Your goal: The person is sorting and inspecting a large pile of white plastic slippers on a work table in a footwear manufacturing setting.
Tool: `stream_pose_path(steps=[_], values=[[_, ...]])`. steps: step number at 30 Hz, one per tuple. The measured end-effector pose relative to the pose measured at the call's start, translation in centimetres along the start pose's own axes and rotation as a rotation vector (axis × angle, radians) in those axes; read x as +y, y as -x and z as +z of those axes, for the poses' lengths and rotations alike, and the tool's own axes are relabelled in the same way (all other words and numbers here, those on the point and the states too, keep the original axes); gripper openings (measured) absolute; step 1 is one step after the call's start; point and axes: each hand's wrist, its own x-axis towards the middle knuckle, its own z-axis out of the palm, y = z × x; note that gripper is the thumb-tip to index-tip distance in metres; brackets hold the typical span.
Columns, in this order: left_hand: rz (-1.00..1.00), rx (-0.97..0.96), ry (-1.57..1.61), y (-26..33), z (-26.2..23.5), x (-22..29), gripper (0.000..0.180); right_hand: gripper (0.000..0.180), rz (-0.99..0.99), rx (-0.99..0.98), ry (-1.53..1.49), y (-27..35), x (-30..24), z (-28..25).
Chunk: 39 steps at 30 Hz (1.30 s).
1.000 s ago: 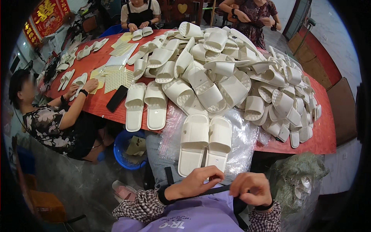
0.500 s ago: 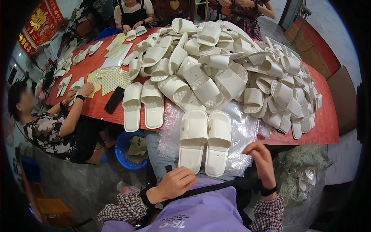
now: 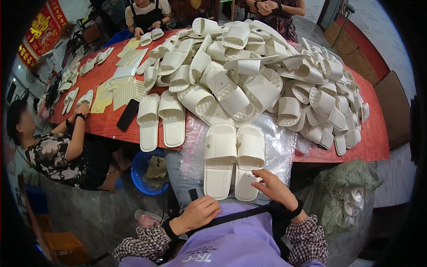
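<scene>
A pair of white slide slippers lies side by side before me, toes away, on clear plastic bags over my lap and the table edge. My left hand, fingers curled, rests just below the heel of the left slipper; what it holds, if anything, is hidden. Over the right edge of the right slipper reaches my right hand, thumb and forefinger apart, beside a small white sticker on the insole. Whether the fingertips touch the slipper is hard to tell.
A big heap of white slippers covers the red table. Left of it lie another pair, a black phone and yellow sticker sheets. Below stand a blue bucket and a green mesh sack. Co-workers sit around.
My right hand has come down and left, from beside the pair to the right slipper's insole. My left hand stays almost where it was. The view has shifted slightly.
</scene>
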Motion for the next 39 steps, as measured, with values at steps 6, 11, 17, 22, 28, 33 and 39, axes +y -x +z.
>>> stream_pose_path(steps=[6,11,17,22,28,33,39], values=[[-0.073,0.027,-0.038,0.6,0.1,0.3,0.010,0.060,-0.128,0.066,0.138,-1.0,0.2,0.8],[-0.036,0.146,-0.158,-0.5,0.0,-1.2,0.011,0.068,-0.204,0.121,0.166,-1.9,1.5,1.9],[-0.044,0.146,-0.208,-2.8,1.0,-3.6,0.012,0.066,-0.137,0.092,0.059,-3.2,0.2,2.4],[-0.001,0.141,-0.227,-5.3,1.9,-5.2,0.011,0.066,-0.123,0.029,0.121,-2.7,0.5,2.1],[-0.058,0.198,-0.249,-7.5,2.5,-6.4,0.012,0.032,-0.068,0.129,-0.230,-1.5,0.2,-1.0],[-0.055,0.259,-0.249,-8.6,3.3,-7.0,0.012,0.022,0.065,0.323,-0.384,-3.3,4.6,-4.6],[-0.058,0.264,-0.268,-9.2,3.6,-6.9,0.011,0.022,0.064,0.406,-0.321,-8.7,7.9,-5.9]])
